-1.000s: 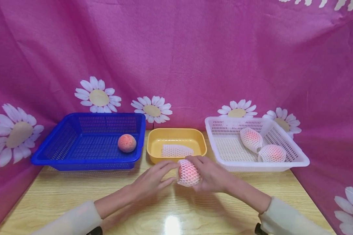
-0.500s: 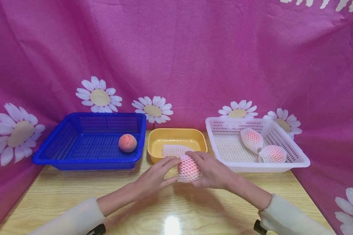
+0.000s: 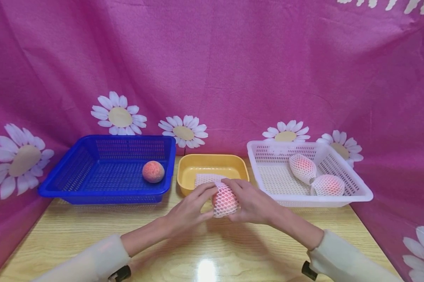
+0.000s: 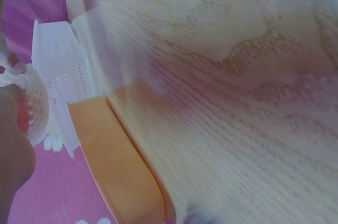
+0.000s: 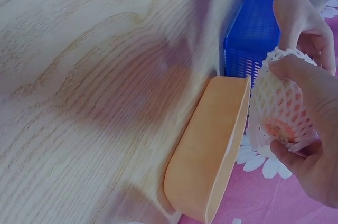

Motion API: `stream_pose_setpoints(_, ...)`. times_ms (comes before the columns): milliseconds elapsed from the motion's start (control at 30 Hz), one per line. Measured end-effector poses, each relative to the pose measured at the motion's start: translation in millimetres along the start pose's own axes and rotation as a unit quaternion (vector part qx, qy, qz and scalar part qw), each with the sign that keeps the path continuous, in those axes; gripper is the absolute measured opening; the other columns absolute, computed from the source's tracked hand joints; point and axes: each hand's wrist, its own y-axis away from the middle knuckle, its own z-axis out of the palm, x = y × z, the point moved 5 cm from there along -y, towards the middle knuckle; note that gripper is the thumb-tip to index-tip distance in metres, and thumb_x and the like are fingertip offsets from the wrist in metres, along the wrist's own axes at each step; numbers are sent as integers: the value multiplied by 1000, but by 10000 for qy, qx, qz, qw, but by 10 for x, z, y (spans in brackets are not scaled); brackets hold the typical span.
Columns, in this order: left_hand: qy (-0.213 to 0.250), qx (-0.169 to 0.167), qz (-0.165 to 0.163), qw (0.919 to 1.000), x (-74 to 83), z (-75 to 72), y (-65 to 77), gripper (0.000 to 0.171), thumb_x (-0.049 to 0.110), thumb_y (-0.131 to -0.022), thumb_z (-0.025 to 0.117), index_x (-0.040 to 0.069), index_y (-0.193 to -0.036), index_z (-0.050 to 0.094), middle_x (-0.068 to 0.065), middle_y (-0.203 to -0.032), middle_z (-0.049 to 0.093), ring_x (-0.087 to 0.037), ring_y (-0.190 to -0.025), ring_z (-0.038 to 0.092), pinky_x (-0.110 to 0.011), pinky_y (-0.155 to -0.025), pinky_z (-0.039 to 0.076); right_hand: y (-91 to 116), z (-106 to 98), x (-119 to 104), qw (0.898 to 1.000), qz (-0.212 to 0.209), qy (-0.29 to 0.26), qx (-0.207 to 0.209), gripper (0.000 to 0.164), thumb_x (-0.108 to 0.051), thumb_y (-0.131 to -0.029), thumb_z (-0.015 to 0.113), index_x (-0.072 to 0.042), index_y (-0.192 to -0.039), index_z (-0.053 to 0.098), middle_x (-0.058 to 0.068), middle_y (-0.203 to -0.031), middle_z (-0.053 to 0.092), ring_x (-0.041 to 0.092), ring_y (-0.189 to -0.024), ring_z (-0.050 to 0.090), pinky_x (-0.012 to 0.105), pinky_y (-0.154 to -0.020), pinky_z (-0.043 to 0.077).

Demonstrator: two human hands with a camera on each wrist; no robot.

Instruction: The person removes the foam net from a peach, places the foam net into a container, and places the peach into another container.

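In the head view, a peach in a white foam net (image 3: 226, 199) is held up between both hands, over the front edge of the yellow tub (image 3: 233, 159). My right hand (image 3: 256, 203) grips its right side, fingers over the top and thumb below. At its left end my left hand (image 3: 189, 207) pinches the net, fingertips above and thumb below. The right wrist view shows the foam net (image 5: 274, 97) stretched over the peach, part of whose reddish skin (image 5: 280, 129) shows at the lower end. Another white foam net (image 3: 203, 179) lies in the tub, partly hidden by the hands.
A blue basket (image 3: 102, 194) on the left holds one bare peach (image 3: 153, 172). On the right stands a white basket (image 3: 279, 197) with two netted peaches (image 3: 302, 167). A pink flowered cloth (image 3: 212, 78) hangs behind the wooden table (image 3: 183, 254).
Both hands have raised the netted peach slightly towards the tub. The left hand has come in closer, from beside the net's left end to pinching it.
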Motion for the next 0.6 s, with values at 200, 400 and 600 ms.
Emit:
stream_pose_setpoints(200,215,-158,-167,9995,-17,26,-20,66,16,-72,78,5,-129,46,-10,-136,37,-22,-122,40,-29,-96,38,-41,-14,-37,9999,-91,-50,97,92,-36,-60,80,-6,-135,37,11,-114,55,18,-100,53,32,-80,48)
stream_pose_setpoints(400,439,-284,-233,9984,-57,29,-41,69,18,-69,81,9,-129,46,-9,-137,32,-21,-122,39,-29,-94,41,-70,-6,-62,10000,16,-6,-6,92,-37,-61,80,-7,-136,36,12,-118,54,20,-104,52,33,-82,48)
stream_pose_setpoints(600,264,-422,-244,9985,-98,22,-37,68,23,-68,81,12,-126,48,-7,-132,36,-17,-116,42,-26,-90,43,-82,26,-55,9994,41,-131,-327,88,-37,-66,79,-8,-137,36,13,-119,53,21,-105,52,33,-83,47)
